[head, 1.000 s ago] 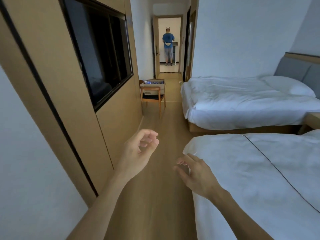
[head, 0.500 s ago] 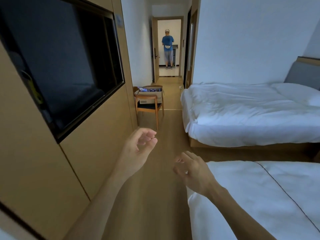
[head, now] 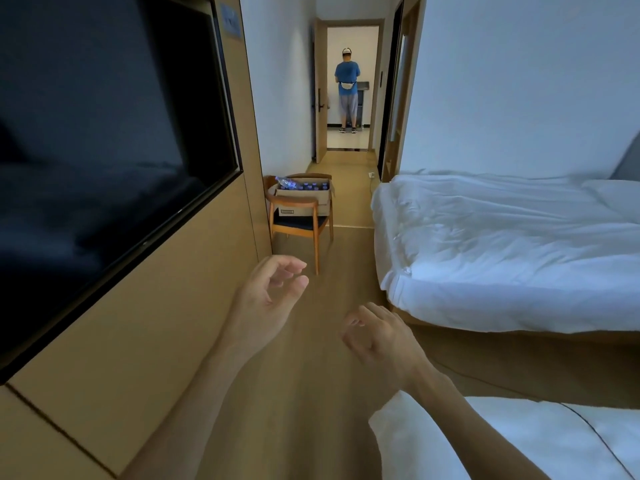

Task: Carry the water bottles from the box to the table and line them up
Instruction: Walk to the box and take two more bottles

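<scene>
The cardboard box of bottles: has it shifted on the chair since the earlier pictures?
No. The cardboard box sits on the wooden chair as before; only the camera has come closer.

Your left hand (head: 273,299) and right hand (head: 381,336) hang empty, loosely curled; box (head: 303,199) of bottles (head: 306,185) on chair (head: 299,216) ahead.

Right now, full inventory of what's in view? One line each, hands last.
box: one, brown cardboard, on the chair seat
bottles: several, exact count unclear, clear with dark caps, in the box; one lies across its top left
chair: one, wood with dark seat, against the left wall ahead
TV: one, black, set in the left wood wall
beds: two, white bedding, on the right
person: one, blue shirt, back turned, beyond the far doorway
left hand: fingers loosely curled, holds nothing
right hand: fingers relaxed, holds nothing
</scene>
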